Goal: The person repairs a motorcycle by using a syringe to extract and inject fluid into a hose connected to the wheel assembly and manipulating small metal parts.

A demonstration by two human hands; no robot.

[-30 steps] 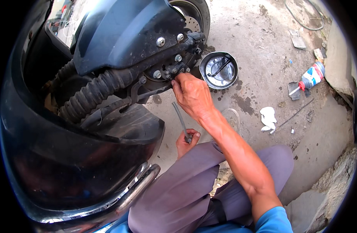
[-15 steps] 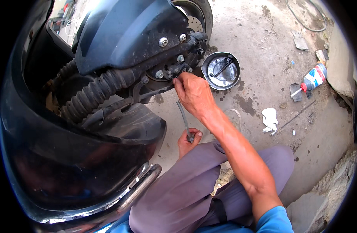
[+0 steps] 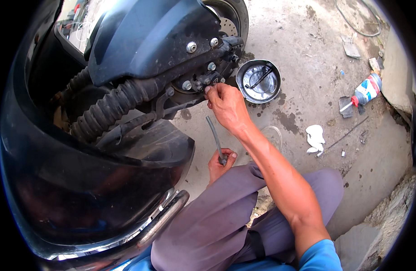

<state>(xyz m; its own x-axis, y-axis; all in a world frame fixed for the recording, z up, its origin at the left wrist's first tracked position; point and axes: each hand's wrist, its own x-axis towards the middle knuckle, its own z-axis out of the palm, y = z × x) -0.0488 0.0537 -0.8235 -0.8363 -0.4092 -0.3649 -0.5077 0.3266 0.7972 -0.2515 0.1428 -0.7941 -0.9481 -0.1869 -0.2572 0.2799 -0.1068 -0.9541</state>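
Observation:
A motorbike's front end fills the left side, with a dark mudguard (image 3: 149, 40) over the wheel. My right hand (image 3: 228, 106) reaches up to the brake caliper (image 3: 205, 81) beside the mudguard. Its thumb and fingertips are pinched together against the caliper's lower edge; what lies between them is hidden. Lower down, close to my knee, my left hand (image 3: 220, 167) is closed round the bottom end of a short grey rubber hose (image 3: 213, 133). The hose's free end points up toward the caliper without touching it. A dark fitting shows at my left fingertips.
A round metal bowl (image 3: 277, 86) with a black tool (image 3: 260, 77) in it stands right of the wheel. Farther right lie a bottle (image 3: 367, 89) with a red cap, a crumpled white cloth (image 3: 314, 137) and a thin rod (image 3: 345, 135). A clear tube (image 3: 278, 133) curls behind my right forearm.
My right hand has shifted slightly and its fingers have turned at the caliper. My left hand and the hose stay nearly where they were.

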